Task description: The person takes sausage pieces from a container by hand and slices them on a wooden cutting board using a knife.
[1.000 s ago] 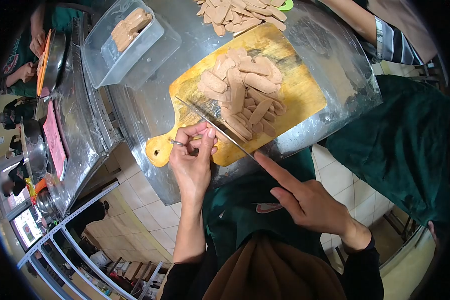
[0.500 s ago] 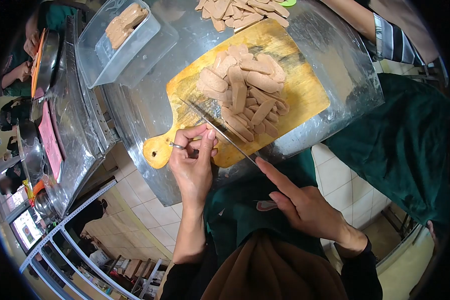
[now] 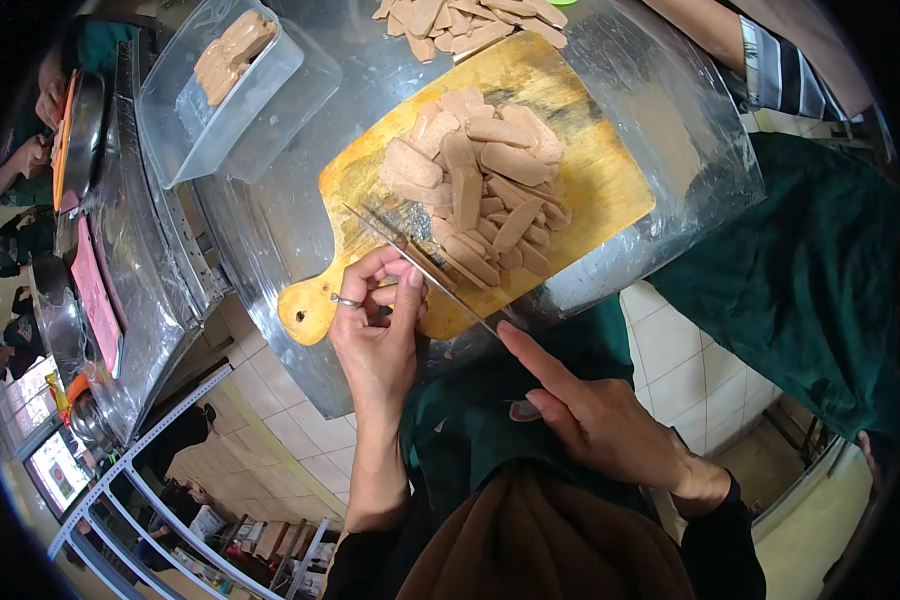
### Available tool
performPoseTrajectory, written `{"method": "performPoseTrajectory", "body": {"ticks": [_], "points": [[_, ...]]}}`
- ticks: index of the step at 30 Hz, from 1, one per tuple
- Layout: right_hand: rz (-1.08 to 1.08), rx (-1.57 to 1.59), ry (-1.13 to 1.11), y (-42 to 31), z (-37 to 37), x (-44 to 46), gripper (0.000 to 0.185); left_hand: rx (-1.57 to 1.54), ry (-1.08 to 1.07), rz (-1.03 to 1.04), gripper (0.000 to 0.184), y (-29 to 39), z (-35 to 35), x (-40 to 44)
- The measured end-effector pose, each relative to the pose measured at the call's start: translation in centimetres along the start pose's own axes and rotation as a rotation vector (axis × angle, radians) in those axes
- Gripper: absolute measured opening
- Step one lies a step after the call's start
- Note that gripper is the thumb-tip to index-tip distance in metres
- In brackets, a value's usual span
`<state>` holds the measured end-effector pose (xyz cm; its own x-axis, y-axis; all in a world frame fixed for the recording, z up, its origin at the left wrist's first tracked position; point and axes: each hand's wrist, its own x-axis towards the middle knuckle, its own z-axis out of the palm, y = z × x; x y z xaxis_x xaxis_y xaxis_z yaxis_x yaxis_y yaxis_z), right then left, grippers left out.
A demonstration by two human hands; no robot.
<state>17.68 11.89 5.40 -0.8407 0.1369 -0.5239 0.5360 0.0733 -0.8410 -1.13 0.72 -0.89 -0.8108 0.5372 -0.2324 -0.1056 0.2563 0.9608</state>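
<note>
A yellow wooden board [image 3: 600, 170] lies on the metal table, with a heap of light-brown slices [image 3: 465, 165] on it. Across its lower left part runs a thin knife [image 3: 430, 268], its tip pointing up and left. My right hand [image 3: 610, 420] is wrapped round the knife's handle, which is hidden, and the index finger stretches along the blade's near end. My left hand [image 3: 378, 320] has thumb and fingers pinched close beside the blade, near the lower edge of the board; what they hold, if anything, is hidden. A ring is on one of its fingers.
Beyond the board's far edge is a second pile of slices [image 3: 460, 25]. A clear plastic tub [image 3: 190, 140] with a brown block [image 3: 232, 55] stands at the upper left. A co-worker's arm [image 3: 705, 30] is at the upper right; other people are at the left.
The whole view has shifted slightly, with the board and tub now a little further left. Near the blade, a slice beside my left fingers shows more clearly. Both hands keep much the same pose.
</note>
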Motion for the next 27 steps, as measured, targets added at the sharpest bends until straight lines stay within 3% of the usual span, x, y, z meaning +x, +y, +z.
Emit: {"method": "performPoseTrajectory", "body": {"ticks": [10,27], "points": [[-0.147,0.043,0.120,0.9,0.9,0.1,0.064,0.138,-0.006,0.015,0.018,0.0,-0.2,0.1],[-0.103,-0.007,0.156,0.0,1.6,1.1,0.068,0.189,-0.017,0.029,0.020,0.8,0.2,0.4]]}}
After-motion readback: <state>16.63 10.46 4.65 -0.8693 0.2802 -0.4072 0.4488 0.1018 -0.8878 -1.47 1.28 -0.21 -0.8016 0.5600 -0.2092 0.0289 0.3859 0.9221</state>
